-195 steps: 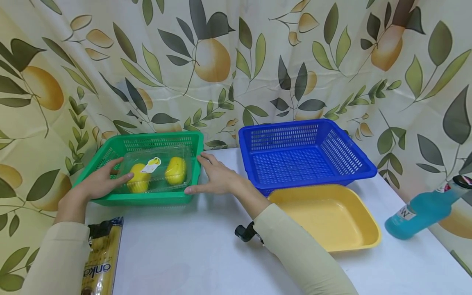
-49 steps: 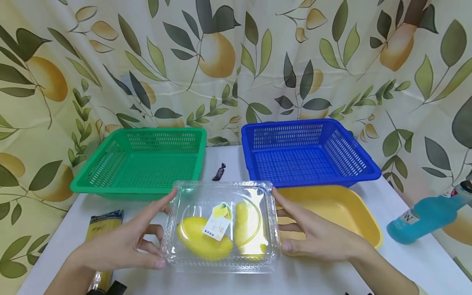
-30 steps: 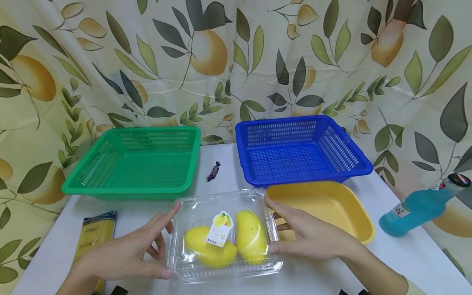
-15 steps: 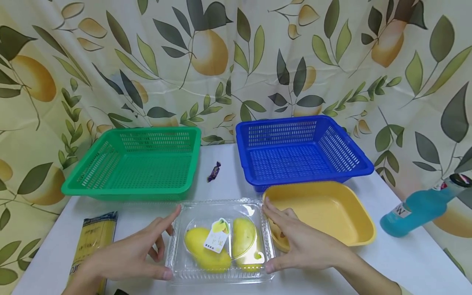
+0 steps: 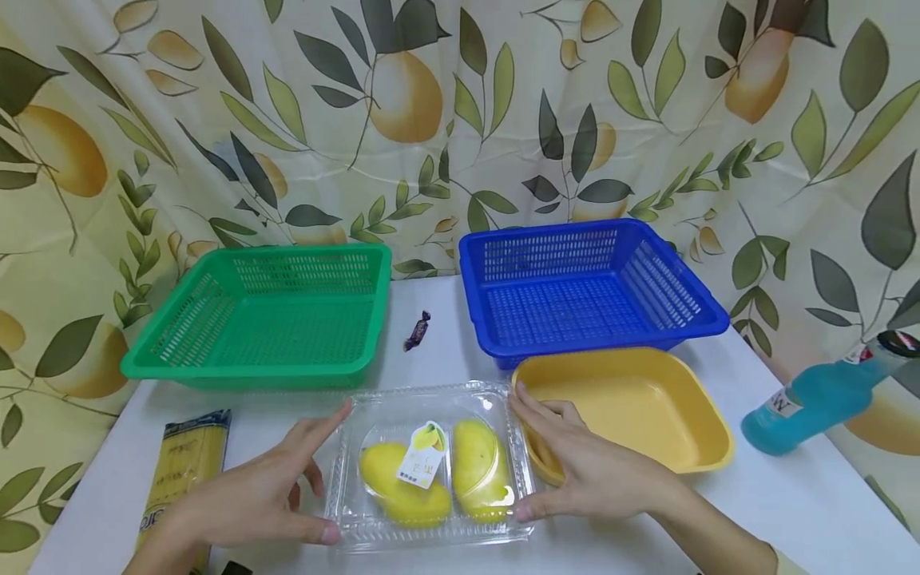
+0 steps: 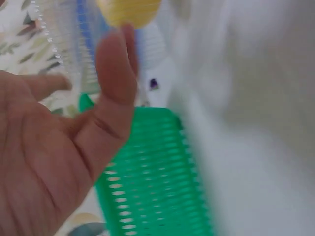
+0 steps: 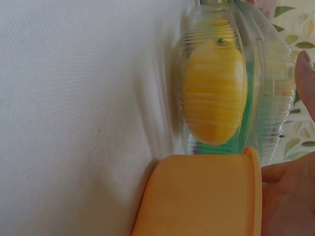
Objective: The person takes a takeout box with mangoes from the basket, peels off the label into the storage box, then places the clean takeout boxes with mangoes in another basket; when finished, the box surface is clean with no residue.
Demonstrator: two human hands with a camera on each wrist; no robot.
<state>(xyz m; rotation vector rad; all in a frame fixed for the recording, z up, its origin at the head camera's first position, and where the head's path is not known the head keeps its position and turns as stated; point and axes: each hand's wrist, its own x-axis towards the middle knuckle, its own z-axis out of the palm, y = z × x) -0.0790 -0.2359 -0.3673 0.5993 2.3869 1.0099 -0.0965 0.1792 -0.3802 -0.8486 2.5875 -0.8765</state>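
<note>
A clear plastic clamshell box [image 5: 431, 540] with two yellow mangoes [image 5: 413, 507] and a white tag inside lies lid up on the table near the front. At its left side is my left hand [image 5: 251, 495], index fingertip and thumb tip right at the edge. My right hand [image 5: 596, 471] spans the opposite side, index finger extended toward the far corner, thumb near the front. Its fingers overlap the yellow tray [image 5: 640, 407]. In the left wrist view the palm [image 6: 44, 162] and fingers look spread, and the right wrist view shows a mango [image 7: 214, 93] through the box wall.
A green basket [image 5: 251, 373] stands at the back left, a blue basket [image 5: 611, 343] at the back right. Between them lies a small wrapped candy [image 5: 417, 331]. A yellow packet [image 5: 188, 459] is at left; a bottle of blue liquid [image 5: 815, 407] lies tilted at right.
The mango box came out of the green basket toward the front and down onto the table, between both hands. It has hardly moved in the last half second.
</note>
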